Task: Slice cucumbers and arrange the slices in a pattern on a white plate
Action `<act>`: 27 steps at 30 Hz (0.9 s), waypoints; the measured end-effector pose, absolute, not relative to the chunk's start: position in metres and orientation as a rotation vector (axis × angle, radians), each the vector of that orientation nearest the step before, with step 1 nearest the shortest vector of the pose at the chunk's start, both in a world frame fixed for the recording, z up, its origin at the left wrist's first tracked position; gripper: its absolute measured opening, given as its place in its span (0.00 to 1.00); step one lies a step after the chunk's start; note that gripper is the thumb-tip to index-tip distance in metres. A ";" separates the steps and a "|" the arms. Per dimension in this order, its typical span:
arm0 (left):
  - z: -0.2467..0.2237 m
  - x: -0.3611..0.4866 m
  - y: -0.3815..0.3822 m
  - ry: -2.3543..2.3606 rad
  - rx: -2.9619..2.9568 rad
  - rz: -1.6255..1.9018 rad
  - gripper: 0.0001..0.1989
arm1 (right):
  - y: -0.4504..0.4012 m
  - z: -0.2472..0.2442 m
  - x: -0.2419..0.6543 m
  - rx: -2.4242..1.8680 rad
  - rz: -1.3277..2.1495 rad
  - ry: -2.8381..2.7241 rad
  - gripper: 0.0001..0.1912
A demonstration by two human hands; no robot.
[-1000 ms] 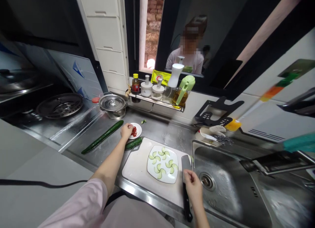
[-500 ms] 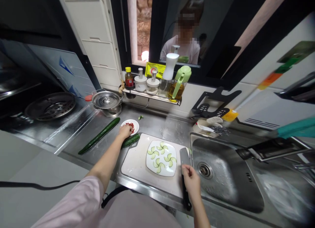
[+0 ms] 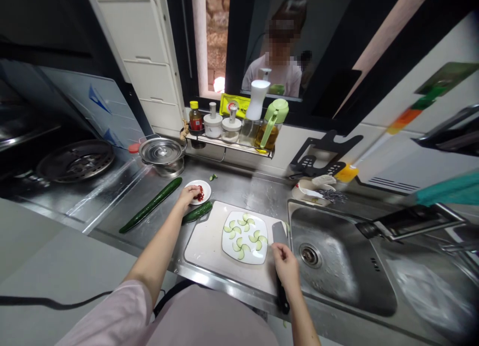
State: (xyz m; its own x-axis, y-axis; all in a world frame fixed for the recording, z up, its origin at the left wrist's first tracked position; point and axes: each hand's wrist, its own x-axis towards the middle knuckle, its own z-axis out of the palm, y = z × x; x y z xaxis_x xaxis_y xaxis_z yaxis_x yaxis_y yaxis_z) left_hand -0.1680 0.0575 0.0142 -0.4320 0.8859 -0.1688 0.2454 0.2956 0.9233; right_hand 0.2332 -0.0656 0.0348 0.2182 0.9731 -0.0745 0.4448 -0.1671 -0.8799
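Note:
My left hand (image 3: 188,193) is over a small white dish (image 3: 205,185) of chopped red pieces (image 3: 200,192). Its fingertips are pinched at the pieces; whatever is between them is too small to make out. My right hand (image 3: 286,262) hovers by the right edge of a squarish white plate (image 3: 245,257), fingers curled in a loose pinch, their contents hidden. Beneath it a kitchen knife (image 3: 279,231) with a black handle lies on the white cutting board (image 3: 207,251). On the plate, pale green cucumber slices (image 3: 241,247) form several pinwheels. A cut cucumber (image 3: 196,213) lies between dish and board.
A whole cucumber (image 3: 151,205) lies on the steel counter at left, near a lidded metal pot (image 3: 162,151). Small green scraps (image 3: 213,177) sit behind the dish. A sink (image 3: 337,266) with a faucet (image 3: 411,222) is at right. Seasoning containers stand on a wall rack (image 3: 232,144).
My left hand has pulled back slightly left and up, uncovering more of the red pieces. My right hand has shifted a little left and up, toward the plate. The knife stays on the board.

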 end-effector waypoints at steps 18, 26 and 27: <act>0.101 -0.033 0.033 1.189 1.399 1.255 0.16 | 0.005 0.124 0.158 -1.373 0.665 -1.766 0.14; 0.116 -0.009 0.018 1.149 1.574 1.224 0.14 | 0.004 0.131 0.163 -1.315 0.585 -1.851 0.09; 0.116 -0.008 0.018 1.144 1.582 1.219 0.13 | 0.004 0.131 0.163 -1.311 0.580 -1.857 0.08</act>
State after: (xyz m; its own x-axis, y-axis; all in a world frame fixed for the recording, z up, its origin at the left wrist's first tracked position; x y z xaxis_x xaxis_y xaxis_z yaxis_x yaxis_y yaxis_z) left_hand -0.0081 0.0182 0.1159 0.1203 0.9641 0.2368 0.1750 -0.2554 0.9509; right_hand 0.1633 0.0042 0.1307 -0.1689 0.9284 0.3308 0.5753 0.3654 -0.7318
